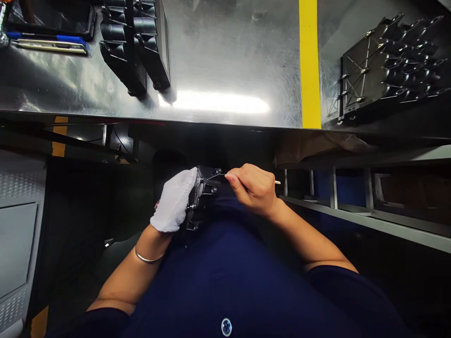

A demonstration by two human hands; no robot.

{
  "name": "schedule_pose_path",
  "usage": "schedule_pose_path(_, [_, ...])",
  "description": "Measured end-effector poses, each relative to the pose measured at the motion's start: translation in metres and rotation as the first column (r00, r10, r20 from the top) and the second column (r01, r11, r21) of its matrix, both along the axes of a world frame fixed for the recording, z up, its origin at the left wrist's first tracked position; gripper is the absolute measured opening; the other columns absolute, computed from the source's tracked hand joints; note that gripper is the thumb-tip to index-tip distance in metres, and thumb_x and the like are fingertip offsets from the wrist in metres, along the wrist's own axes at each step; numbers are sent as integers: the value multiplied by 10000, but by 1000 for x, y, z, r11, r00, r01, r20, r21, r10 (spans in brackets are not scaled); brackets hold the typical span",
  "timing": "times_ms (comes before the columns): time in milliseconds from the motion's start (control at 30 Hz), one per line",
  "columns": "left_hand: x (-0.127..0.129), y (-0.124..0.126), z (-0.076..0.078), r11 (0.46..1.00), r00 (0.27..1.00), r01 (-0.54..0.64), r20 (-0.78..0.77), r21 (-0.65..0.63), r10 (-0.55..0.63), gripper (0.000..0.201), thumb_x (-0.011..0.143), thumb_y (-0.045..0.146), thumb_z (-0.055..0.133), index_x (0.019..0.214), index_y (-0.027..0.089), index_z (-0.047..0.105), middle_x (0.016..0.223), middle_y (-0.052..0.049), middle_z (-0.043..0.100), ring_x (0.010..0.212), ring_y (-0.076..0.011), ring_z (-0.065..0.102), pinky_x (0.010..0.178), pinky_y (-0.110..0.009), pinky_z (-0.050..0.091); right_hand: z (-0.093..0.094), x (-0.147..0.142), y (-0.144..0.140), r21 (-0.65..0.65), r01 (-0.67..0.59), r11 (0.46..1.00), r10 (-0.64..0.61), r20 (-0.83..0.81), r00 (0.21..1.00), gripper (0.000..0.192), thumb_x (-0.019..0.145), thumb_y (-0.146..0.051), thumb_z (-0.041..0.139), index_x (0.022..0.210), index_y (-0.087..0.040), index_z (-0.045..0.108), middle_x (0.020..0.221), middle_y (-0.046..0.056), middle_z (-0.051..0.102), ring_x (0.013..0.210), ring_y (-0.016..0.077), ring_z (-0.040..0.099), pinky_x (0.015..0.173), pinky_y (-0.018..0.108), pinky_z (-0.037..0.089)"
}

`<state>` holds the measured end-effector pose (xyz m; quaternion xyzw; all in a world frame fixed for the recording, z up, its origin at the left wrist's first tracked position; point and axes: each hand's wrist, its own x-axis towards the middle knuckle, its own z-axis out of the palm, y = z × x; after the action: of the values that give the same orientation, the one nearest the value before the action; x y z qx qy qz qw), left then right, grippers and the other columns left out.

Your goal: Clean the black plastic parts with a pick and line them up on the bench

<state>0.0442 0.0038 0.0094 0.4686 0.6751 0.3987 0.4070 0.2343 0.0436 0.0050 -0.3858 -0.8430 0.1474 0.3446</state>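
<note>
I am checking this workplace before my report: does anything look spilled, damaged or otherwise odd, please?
Nothing looks spilled or damaged. One mild oddity: the left hand wears a white glove, while the right hand, holding a thin tool, is bare.

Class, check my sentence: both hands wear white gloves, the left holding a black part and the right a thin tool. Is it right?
No. The head view shows the right hand bare; only the left hand wears a white glove. The rest stands: the left holds a black part, the right a thin tool.
</note>
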Motion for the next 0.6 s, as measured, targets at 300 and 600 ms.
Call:
schedule_pose_path(300, [-3,-3,1,992,992,121,-24,-43,-122,160,786,365,610,714,226,646,706,-77,641,833,-248,624,686,-309,521,-3,-2,-3,2,-1,1000,1,23,1000,251,942,-215,505,734,-160,635,598,7,593,535,100,479,568,228,387])
schedule_pose_path(600, [-1,-1,11,987,999,30,37,-157,-24,309,855,370,532,586,222,574,621,-59,592,704,-206,589,567,-270,478,-1,-2,-5,-177,-81,981,72,-56,996,269,944,-239,515,738,-147,660,625,15,641,536,86,530,567,210,417])
